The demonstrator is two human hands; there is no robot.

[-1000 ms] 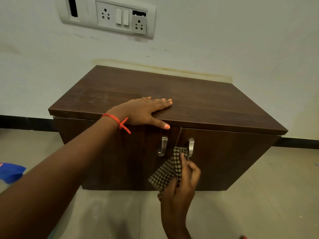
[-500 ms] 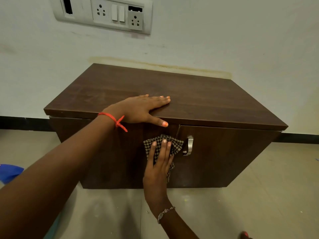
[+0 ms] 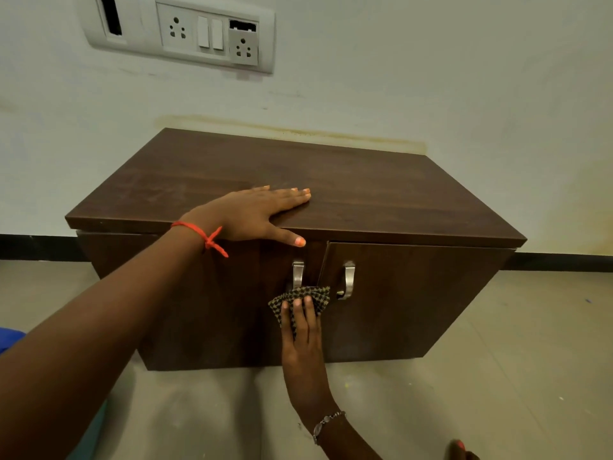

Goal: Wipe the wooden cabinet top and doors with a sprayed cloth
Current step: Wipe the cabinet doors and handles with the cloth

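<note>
A low dark wooden cabinet (image 3: 365,194) stands on the floor against the wall, with two front doors and two metal handles (image 3: 347,280). My left hand (image 3: 255,214) lies flat on the front edge of the top, fingers spread, thumb hanging over the left door. My right hand (image 3: 302,330) presses a black-and-cream checked cloth (image 3: 300,295) flat against the doors near their middle seam, just below the left handle (image 3: 297,273). The right door (image 3: 414,293) stands slightly ajar.
A white switch and socket panel (image 3: 205,31) is on the wall above the cabinet. A blue object (image 3: 10,338) lies on the tiled floor at the far left. A toe (image 3: 459,449) shows at the bottom right.
My right hand, which held the cloth loosely below the handles, pressed it flat over the left handle, then slid it down below that handle. My left hand has stayed on the top.
</note>
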